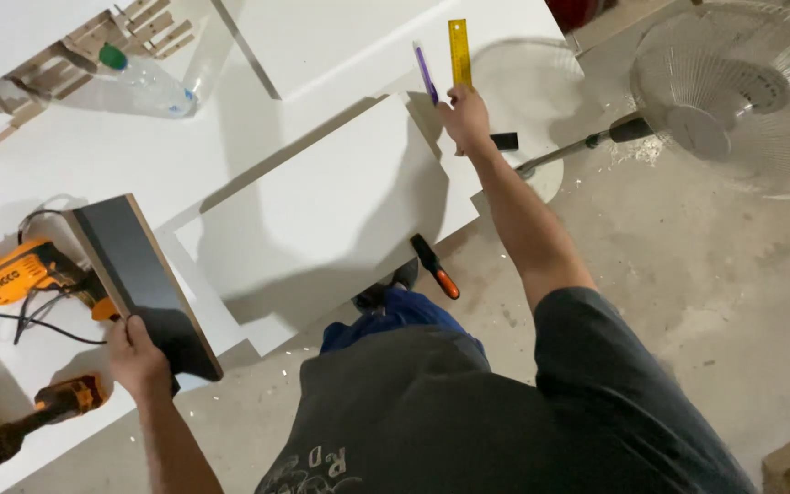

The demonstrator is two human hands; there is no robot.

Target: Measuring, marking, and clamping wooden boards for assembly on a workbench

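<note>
Down low, the left hand (136, 357) grips the near end of a flat dark board with a wooden edge (144, 284), beside an orange power drill (13, 274). Far out, the right hand (464, 117) closes on a yellow ruler (459, 53) and purple pen (425, 73), above the big white panel (322, 215).

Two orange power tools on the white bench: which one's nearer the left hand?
The lower orange drill, at the bench's near edge, lies closer to the left hand. The corded orange drill sits farther up, behind the dark board.
</note>
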